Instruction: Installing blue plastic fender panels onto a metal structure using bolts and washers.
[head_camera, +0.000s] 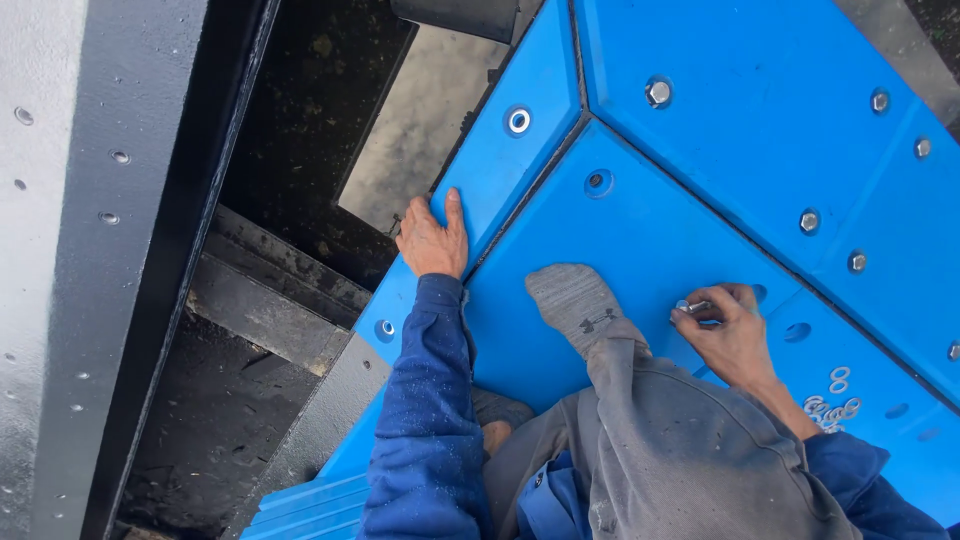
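A: Bolt (690, 306) — small, silver; right of centre in the frame, pinched between the fingertips of the right hand (728, 335); its tip points toward a recessed hole in the blue panel (640, 235), likely held that way so it lines up with the hole.

B: Left hand (433, 240)?

A: Centre of frame, flat on the panel's edge; fingers together and extended, clamped on nothing; reads as bracing the body over the dark gap at left.

B: Other hardware?

A: Loose washers (832, 405) lie at lower right, near the right wrist, probably kept within reach; seated bolts (657, 92) show along the upper right; a grey-socked foot (575, 300) rests on the panel between the two hands.
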